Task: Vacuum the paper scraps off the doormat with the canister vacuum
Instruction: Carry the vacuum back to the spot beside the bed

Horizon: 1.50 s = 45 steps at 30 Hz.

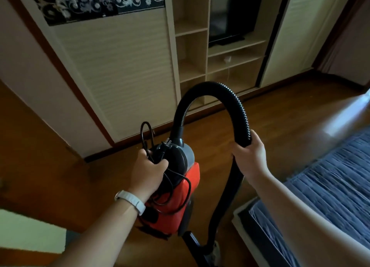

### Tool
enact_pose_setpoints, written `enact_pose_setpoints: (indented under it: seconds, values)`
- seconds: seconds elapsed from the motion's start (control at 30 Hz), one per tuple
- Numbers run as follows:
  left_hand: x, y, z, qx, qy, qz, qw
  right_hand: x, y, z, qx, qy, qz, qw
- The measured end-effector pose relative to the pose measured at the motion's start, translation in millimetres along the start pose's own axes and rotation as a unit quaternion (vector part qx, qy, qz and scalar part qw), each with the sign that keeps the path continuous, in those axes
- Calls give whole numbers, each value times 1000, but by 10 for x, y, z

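Observation:
A red and black canister vacuum [178,194] hangs above the wooden floor in the middle of the view. My left hand [149,171] grips its top handle together with loops of the black power cord [147,136]. A black ribbed hose [212,90] arches up from the canister and comes down on the right. My right hand [249,156] grips the hose near its lower end, where it runs down into a black tube [224,206]. No doormat and no paper scraps are in view.
A bed with a blue ribbed cover [328,188] fills the lower right. A sliding-door wardrobe [120,66] with open shelves and a television [232,16] stands ahead. Bare wooden floor [280,114] lies between. A pale surface [30,228] sits at the lower left.

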State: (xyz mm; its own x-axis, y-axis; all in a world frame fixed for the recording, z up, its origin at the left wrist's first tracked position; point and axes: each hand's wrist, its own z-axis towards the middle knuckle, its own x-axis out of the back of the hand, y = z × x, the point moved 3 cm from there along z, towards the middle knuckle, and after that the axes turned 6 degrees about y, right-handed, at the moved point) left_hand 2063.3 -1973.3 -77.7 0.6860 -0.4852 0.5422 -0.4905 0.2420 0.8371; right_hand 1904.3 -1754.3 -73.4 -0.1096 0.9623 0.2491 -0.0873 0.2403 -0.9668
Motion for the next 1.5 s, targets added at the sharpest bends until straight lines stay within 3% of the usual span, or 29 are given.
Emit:
enact_pose_setpoints:
  seconds: [0.27, 0.57, 0.93, 1.1, 1.5]
  values:
    - [-636, 616, 983, -23, 12, 4, 1000, -156, -17, 1217, -17, 18, 48, 999]
    - [-1364, 1159, 2046, -60, -24, -28, 998, -253, -46, 2321, -13, 77, 25, 997]
    - [-2493, 1723, 3933, -80, -167, -60, 981, -764, -3, 3798, -38, 212, -46, 976]
    - [-2946, 2123, 4680, -129, -229, -51, 964, -809, -82, 4333, -47, 281, -83, 955]
    - [-4140, 2884, 5445, -147, -300, -70, 940, -607, 46, 5292, -76, 346, -72, 932]
